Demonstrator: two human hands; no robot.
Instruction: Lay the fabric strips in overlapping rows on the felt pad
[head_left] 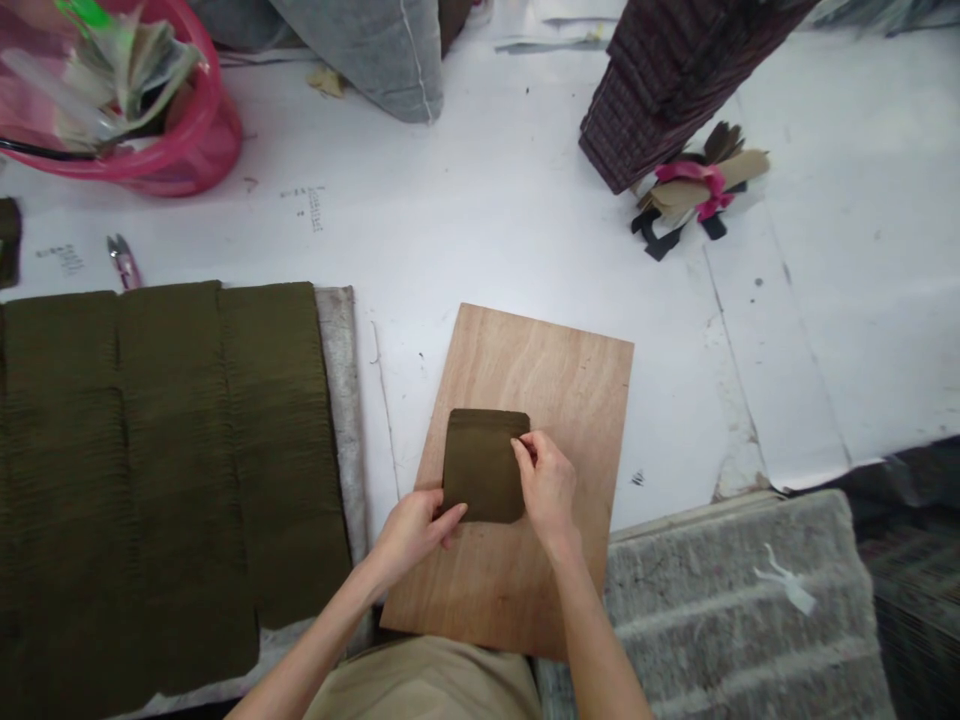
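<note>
An olive-brown pocket-shaped fabric piece (480, 462) lies on a wooden board (540, 370) in front of me. My left hand (411, 530) pinches its lower left corner, thumb on top of the cloth. My right hand (546, 485) grips its right edge with fingers curled over the fabric. Both hands rest on the board.
Rows of stacked olive fabric pieces (150, 470) cover the left. Small snips (124, 262) lie above them. A pink basin (180, 130) of scraps sits far left, a dark fabric stack (660, 80) and bundled paper pieces (697, 190) far right. Grey felt padding (735, 620) lies at lower right.
</note>
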